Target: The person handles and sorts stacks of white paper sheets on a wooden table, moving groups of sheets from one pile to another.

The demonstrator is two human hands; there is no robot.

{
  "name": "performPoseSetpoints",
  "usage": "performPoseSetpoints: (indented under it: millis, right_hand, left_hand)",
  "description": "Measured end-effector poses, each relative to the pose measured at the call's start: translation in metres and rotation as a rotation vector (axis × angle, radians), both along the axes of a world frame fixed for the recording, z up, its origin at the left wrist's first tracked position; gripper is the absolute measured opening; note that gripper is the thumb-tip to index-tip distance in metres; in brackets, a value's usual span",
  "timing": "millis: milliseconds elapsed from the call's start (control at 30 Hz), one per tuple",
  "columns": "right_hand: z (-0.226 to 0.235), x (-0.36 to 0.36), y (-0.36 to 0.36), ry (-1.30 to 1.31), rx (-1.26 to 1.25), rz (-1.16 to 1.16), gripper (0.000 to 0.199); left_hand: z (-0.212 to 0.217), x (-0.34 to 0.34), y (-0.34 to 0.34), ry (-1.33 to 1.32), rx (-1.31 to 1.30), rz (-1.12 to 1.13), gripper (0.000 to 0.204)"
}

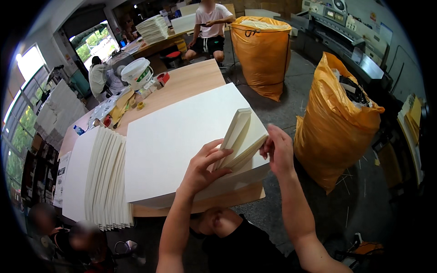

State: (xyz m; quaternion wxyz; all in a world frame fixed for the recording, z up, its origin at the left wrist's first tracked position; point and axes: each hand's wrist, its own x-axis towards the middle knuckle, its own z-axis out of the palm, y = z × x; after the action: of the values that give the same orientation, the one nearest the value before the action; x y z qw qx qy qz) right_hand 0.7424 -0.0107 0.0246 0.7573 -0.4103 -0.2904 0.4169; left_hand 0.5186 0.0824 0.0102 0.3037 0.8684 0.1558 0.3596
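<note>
A bundle of cream folded paper pieces (pixel 246 145) stands tilted over a tall stack of large white sheets (pixel 177 127). My left hand (pixel 205 166) grips the bundle's left side, its thumb low and its fingers spread along the outer piece. At the bundle's right edge, my right hand (pixel 280 148) has its fingers curled in. Those fingertips are partly hidden, and I cannot make out whether they pinch the paper. Between the front piece and the pieces behind it, a gap shows at the top.
Fanned cream folded sheets (pixel 107 177) lie left on the wooden table (pixel 195 75). Behind them are a white bucket (pixel 136 73) and tape rolls. Two orange sacks (pixel 261 54) stand right, near a machine (pixel 346 32). A seated person (pixel 211 25) is at the back; others are left.
</note>
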Motion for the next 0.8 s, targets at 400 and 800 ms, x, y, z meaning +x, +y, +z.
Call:
performPoseSetpoints:
  millis: [400,800]
  right_hand:
    - [-0.039,-0.017,-0.034,-1.342,-0.11,0.178,0.037]
    - [-0.046,0.006,-0.049,-1.06,-0.15,-0.314,0.022]
  left_hand:
    - [0.0,0.003,-0.008,0.288,0.505,0.004,0.078]
    - [-0.003,0.009,0.0,0.257,0.349,0.092,0.065]
